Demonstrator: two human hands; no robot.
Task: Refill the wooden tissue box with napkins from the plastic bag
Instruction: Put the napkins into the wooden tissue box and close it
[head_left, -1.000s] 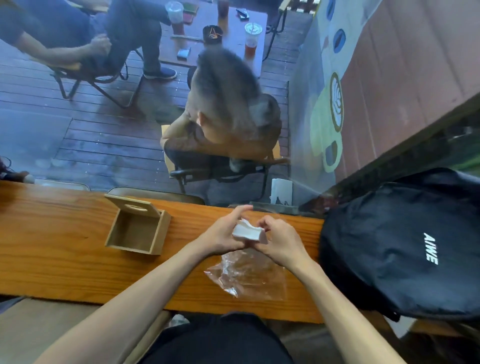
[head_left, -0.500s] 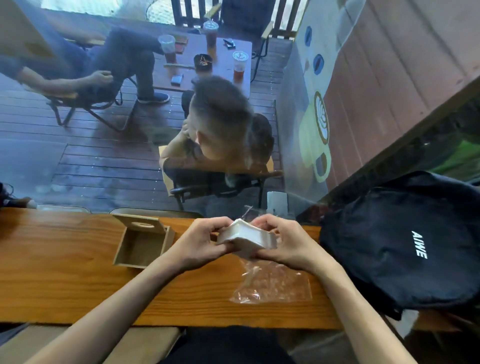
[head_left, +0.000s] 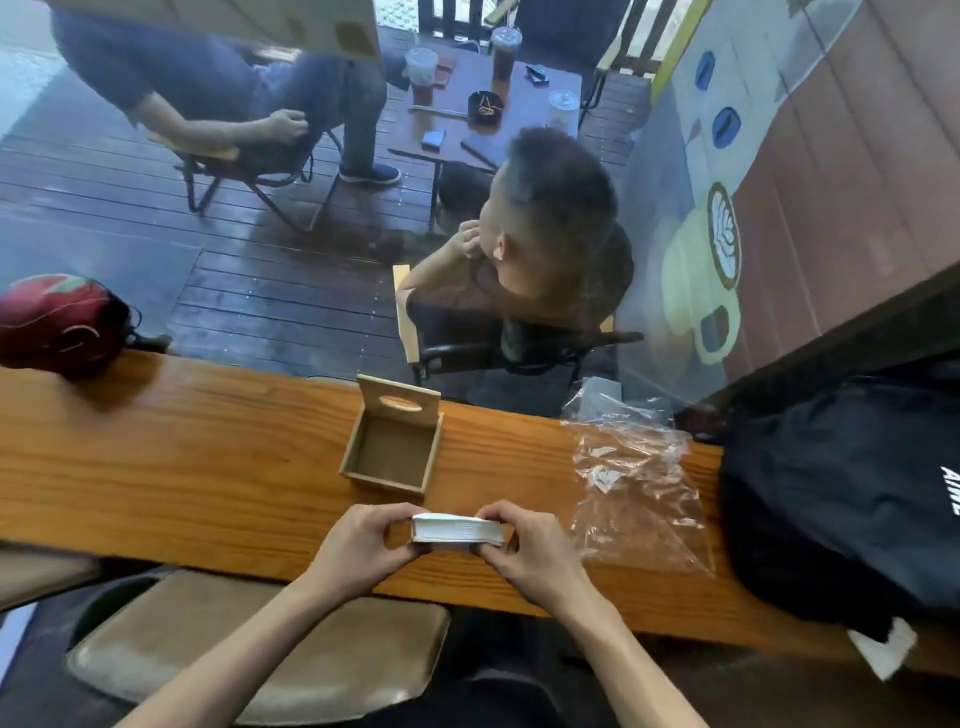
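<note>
Now clear of bag (head_left: 639, 488): napkins (head_left: 458, 529)

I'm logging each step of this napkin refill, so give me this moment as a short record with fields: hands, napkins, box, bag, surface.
hands: left hand and right hand each hold one end of the stack in a pinching grip
napkins: white napkin stack, held level above the counter's near edge
box: wooden tissue box, lid open and upright, nothing visible inside, just beyond the stack
bag: clear plastic bag, crumpled, lying right of the hands
surface: wooden counter
also: black backpack at far right
</note>
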